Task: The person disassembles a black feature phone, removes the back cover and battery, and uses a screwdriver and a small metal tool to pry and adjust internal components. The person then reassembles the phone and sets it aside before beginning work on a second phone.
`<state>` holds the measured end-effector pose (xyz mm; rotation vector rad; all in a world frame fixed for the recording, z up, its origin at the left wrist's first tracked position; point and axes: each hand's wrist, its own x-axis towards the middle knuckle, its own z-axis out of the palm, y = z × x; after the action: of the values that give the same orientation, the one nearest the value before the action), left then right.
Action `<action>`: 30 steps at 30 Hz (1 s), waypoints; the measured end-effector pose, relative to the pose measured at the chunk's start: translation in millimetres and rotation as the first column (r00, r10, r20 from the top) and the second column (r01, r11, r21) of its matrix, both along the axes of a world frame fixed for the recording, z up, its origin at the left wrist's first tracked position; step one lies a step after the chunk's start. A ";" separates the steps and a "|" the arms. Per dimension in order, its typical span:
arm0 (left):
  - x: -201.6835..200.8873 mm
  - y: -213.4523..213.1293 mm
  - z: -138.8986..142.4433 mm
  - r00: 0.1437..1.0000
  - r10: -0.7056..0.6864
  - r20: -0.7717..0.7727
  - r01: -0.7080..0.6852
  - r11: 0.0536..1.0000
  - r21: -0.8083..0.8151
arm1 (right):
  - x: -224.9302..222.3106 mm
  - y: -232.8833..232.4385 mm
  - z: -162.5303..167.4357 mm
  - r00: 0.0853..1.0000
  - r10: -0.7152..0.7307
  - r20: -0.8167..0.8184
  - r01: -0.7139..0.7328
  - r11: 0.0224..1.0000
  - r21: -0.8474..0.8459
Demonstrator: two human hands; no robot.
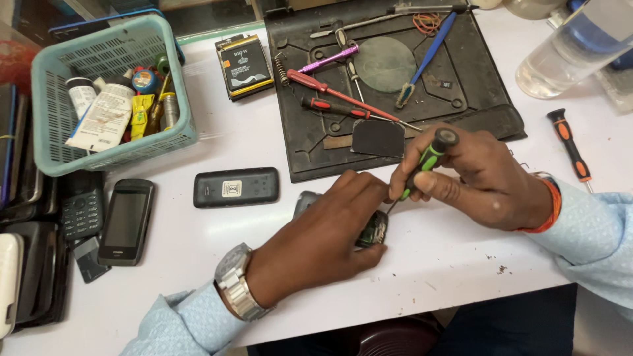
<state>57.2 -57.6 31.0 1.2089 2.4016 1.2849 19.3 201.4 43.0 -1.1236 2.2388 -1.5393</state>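
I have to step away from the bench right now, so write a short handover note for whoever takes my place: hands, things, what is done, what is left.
Left hand: pressed flat on the small dark opened phone on the white table, holding it down.
Right hand: gripping the green-and-black-handled screwdriver, tip angled down at the phone's exposed circuit board.
Nearby: dark rectangular back cover lies to the left; red-handled screwdrivers rest on the black work mat; an orange-handled screwdriver lies to the right.
Done: phone casing is open.
Left: the work at the board is under way; I cannot tell how many screws remain.
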 end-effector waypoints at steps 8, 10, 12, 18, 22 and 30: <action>-1.0 -1.7 -2.7 0.994 0.050 0.101 -0.061 0.991 0.117 | 2.7 2.7 -14.2 0.978 -0.169 -0.123 0.169 0.986 -0.005; 0.2 -2.2 -3.6 0.976 0.065 0.208 -0.091 0.989 0.120 | 5.4 3.0 -15.9 0.981 -0.174 -0.088 0.172 0.984 -0.036; -0.2 -2.6 -4.5 0.958 0.072 0.277 -0.111 0.986 0.128 | 6.8 2.3 -16.9 0.985 -0.164 -0.048 0.162 0.986 -0.034; -6.1 -1.5 -3.4 0.942 0.088 0.323 -0.115 0.991 0.065 | 2.7 -5.8 -19.7 0.997 -0.074 0.034 0.078 0.987 -0.142; -5.7 -3.5 -0.9 0.935 0.088 0.344 -0.110 0.993 0.045 | 0.2 -5.6 -19.7 0.997 -0.057 0.047 0.063 0.989 -0.130; -6.8 -3.1 -0.6 0.938 0.082 0.337 -0.107 0.993 0.056 | 1.6 -5.9 -22.2 0.997 -0.034 0.072 0.047 0.982 -0.182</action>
<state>50.4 -60.7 30.4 0.8171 2.2044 1.4823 20.9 195.5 20.8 -1.0593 2.1228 -1.8038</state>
